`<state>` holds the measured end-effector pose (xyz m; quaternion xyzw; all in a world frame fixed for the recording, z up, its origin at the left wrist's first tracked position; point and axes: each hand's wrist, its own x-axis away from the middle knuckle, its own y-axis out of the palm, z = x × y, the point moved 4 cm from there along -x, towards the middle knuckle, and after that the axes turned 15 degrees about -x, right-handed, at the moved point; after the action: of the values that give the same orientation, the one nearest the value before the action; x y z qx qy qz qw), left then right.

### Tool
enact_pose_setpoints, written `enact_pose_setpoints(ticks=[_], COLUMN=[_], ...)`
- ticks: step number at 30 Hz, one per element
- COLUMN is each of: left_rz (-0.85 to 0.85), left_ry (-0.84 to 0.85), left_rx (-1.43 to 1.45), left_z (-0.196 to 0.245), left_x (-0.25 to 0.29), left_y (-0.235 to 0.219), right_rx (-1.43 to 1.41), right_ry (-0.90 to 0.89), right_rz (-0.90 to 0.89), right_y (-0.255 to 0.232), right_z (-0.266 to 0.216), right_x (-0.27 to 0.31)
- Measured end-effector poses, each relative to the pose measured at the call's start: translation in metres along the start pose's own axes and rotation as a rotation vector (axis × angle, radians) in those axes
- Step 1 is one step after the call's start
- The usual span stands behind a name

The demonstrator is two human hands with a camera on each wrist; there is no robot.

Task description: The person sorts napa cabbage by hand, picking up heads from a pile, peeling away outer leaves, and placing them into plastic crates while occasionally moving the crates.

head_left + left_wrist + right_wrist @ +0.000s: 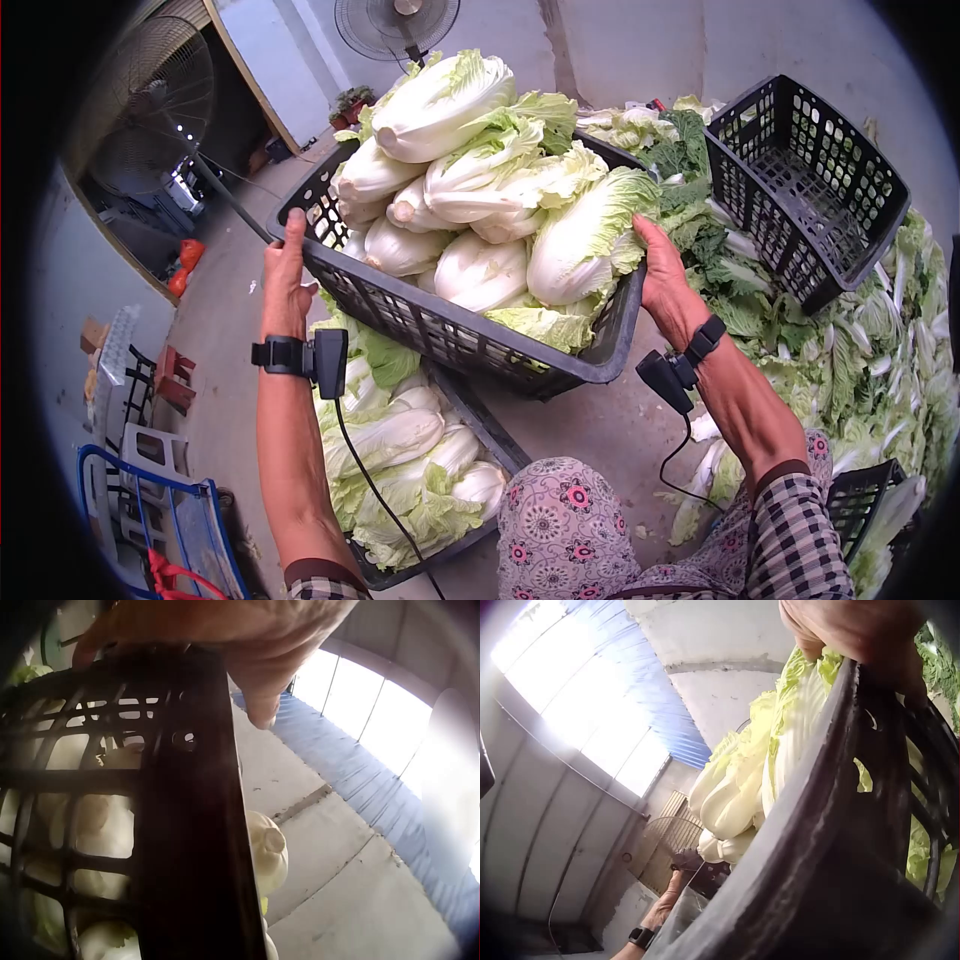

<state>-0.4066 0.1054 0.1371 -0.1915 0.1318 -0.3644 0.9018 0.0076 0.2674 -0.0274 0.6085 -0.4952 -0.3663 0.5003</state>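
Patterned trouser knee (565,530) at the bottom centre of the head view, checked sleeves to either side of it. Left hand (285,275), left of centre, grips the near-left rim of a black plastic crate (440,330), its fingers (262,705) curled over the edge as the left wrist view shows; right hand (665,280), right of centre, grasps the opposite rim with fingers hooked over the top. One hand on each end appears to balance the load and keep it level above the floor. Napa cabbages (470,180) are heaped well above the crate's rim, stem ends mostly toward the left, probably so they nest and do not roll. Below it, lower left, sits a second crate of cabbages (410,470), directly underneath. Empty black crate (800,190), upper right, lies tilted on a heap of trimmed leaves (860,340). Two fans (150,110) stand upper left and top centre. Blue frame (150,520), lower left.
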Motion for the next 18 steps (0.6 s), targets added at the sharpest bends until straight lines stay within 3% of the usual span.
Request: enact_pose_setpoints(ticks=[1, 3, 4, 7, 12, 18], left_rz=[-0.045, 0.313, 0.384, 0.032, 0.044, -0.169], left_ry=[-0.011, -0.055, -0.006, 0.198, 0.341, 0.226], left_rx=[0.055, 0.039, -0.079, -0.026, -0.02, 0.049], left_z=[0.001, 0.003, 0.02, 0.048, 0.033, 0.021], left_x=[-0.014, -0.019, -0.015, -0.009, 0.019, 0.086], left_y=[0.0, -0.005, -0.007, 0.007, 0.039, 0.118], right_rx=[-0.001, -0.018, -0.045, -0.062, 0.007, 0.093], right_ry=[-0.014, -0.046, -0.049, -0.018, -0.01, -0.08], right_rz=[0.009, 0.035, 0.032, 0.042, 0.024, 0.122], right_y=[-0.006, -0.016, -0.019, -0.035, -0.064, -0.109], right_z=[-0.004, -0.008, -0.009, -0.012, -0.052, -0.144], right_x=[0.0, 0.003, 0.006, 0.006, 0.026, 0.093])
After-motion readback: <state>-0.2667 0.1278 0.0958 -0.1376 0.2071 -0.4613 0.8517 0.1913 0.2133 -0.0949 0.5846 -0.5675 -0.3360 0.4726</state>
